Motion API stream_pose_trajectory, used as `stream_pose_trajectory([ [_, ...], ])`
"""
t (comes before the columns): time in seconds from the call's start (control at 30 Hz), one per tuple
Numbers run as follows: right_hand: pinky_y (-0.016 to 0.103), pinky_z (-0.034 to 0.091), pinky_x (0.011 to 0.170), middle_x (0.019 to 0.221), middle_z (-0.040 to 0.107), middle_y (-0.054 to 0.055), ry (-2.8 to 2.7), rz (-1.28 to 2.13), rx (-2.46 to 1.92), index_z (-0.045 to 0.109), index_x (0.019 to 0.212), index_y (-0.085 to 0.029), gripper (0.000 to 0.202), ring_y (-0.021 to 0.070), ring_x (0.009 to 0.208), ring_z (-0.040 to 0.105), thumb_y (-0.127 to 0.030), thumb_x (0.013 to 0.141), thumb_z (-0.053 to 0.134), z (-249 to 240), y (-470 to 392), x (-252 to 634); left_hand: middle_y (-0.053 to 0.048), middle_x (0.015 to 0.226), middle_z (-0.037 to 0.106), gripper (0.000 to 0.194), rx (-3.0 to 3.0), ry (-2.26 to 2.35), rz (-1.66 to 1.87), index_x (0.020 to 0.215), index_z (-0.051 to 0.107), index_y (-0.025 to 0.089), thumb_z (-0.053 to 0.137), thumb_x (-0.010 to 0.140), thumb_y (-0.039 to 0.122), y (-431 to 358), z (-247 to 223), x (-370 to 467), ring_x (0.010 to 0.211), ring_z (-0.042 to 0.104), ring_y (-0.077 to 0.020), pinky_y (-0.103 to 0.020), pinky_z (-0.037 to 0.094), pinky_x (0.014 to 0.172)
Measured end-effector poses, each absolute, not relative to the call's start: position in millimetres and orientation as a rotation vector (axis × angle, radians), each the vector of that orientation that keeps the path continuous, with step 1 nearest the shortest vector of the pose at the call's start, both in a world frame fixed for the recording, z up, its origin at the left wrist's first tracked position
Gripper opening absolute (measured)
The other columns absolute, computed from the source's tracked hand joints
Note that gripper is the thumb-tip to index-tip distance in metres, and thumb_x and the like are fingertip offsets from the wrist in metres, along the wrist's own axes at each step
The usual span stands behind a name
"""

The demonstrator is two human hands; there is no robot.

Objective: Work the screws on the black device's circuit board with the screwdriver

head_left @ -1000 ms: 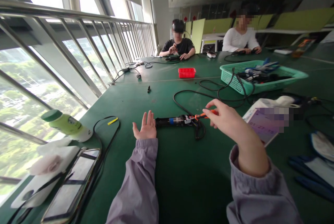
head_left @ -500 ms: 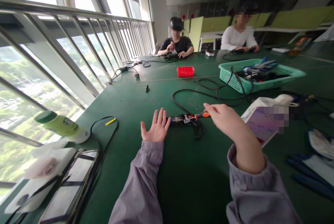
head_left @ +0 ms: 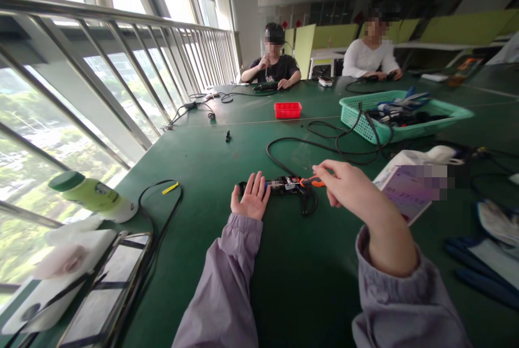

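Observation:
On the green table (head_left: pixel 211 261) lies an opened corded power tool (head_left: pixel 279 186) with its motor and wiring showing. My left hand (head_left: pixel 251 196) rests palm up across the left end of this tool, fingers stretched and empty. An orange-and-black-handled screwdriver (head_left: pixel 313 181) reaches into the tool's right part, its tip too small to make out. My right hand (head_left: pixel 344 183) is closed at the far end of that handle. From the tool a black cord (head_left: pixel 279 141) loops toward the basket.
A green basket (head_left: pixel 430 131) of tools and gloves stands at the right, near a red tray (head_left: pixel 287 111). Phones, a bottle (head_left: pixel 91 196) and a strap lie left. White packaging (head_left: pixel 413 191) and gloves (head_left: pixel 486 261) lie right. Two people sit opposite; a railing borders the left.
My left hand has moved right, onto the tool's left end, its fingers closer together. My right hand has shifted slightly left and changed its hold at the screwdriver's handle.

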State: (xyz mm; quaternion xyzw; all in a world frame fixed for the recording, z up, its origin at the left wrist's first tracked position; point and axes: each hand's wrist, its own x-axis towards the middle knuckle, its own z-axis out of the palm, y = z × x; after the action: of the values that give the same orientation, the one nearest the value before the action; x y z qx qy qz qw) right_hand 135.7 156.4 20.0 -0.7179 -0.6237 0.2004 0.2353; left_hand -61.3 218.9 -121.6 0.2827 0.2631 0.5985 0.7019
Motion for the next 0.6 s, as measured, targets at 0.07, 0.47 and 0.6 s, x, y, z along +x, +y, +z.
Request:
stream_pose_trajectory([
  [0.07, 0.024, 0.033, 0.047, 0.058, 0.063, 0.001, -1.696, 0.384, -1.927, 0.055, 0.093, -0.023, 0.02, 0.0173, 0.052, 0.058, -0.036, 0.08, 0.048, 18, 157, 137, -0.002, 0.142, 0.037, 0.056, 0.682, 0.644, 1.324, 0.116, 0.054, 0.024, 0.022, 0.083, 0.055, 221, -124, -62, 0.131, 0.033, -0.02, -0.044, 0.037, 0.103],
  [0.47, 0.024, 0.03, 0.046, 0.054, 0.058, 0.0, -1.686, 0.302, -1.954, 0.058, 0.086, -0.022, 0.023, 0.0142, 0.047, 0.051, -0.038, 0.084, 0.041, 19, 162, 134, -0.006, 0.104, 0.066, 0.038, 0.306, 0.641, 1.285, 0.099, 0.064, 0.019, 0.031, 0.087, 0.035, 225, -121, -59, 0.087, 0.063, -0.0121, -0.032, 0.045, 0.089],
  [0.6, 0.023, 0.034, 0.052, 0.078, 0.063, 0.003, -1.673, 0.273, -1.951, 0.051, 0.1, -0.022, 0.023, 0.0154, 0.062, 0.056, -0.029, 0.078, 0.048, 18, 164, 137, -0.005, 0.085, 0.07, 0.038, 0.152, 0.537, 1.266, 0.108, 0.059, 0.015, 0.029, 0.09, 0.03, 224, -116, -58, 0.073, 0.064, -0.0115, -0.03, 0.047, 0.079],
])
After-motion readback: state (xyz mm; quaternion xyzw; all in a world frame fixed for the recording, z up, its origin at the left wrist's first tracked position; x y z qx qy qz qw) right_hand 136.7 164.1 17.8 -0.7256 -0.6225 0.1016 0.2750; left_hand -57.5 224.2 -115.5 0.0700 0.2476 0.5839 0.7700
